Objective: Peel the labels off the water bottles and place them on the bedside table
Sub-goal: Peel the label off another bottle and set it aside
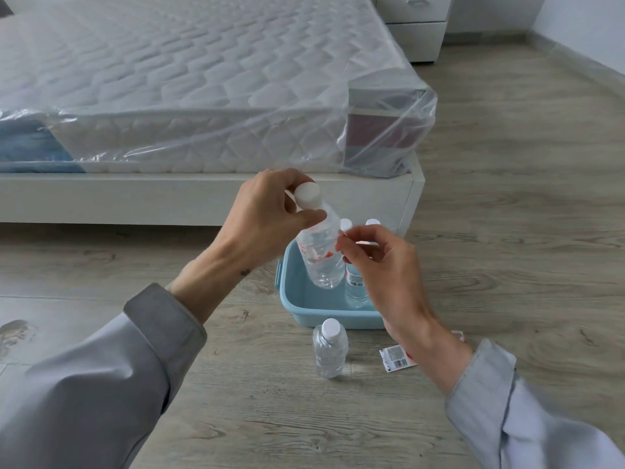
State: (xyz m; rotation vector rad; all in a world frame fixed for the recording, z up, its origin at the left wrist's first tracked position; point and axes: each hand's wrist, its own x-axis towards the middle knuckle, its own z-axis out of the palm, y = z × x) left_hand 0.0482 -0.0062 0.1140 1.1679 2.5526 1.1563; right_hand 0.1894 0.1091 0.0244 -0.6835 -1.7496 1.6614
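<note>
The left hand (267,211) closes its fingers (306,216) round the neck of a clear plastic water bottle (321,255), just under the white cap, steadying it above the light blue plastic tub (304,308) so the right hand (382,265) can pinch the label edge. Nearer on the wooden floor (507,231), a bare clear bottle (330,348) stands by a peeled paper label (397,357), likely set aside as finished, while labelled ones wait in the tub; the white bedside table (417,35) stands far back

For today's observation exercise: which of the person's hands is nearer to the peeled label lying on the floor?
Right. The right hand is raised at the held bottle, its wrist passing directly above the peeled label. The left hand grips that bottle's neck, farther up and to the left.
</note>
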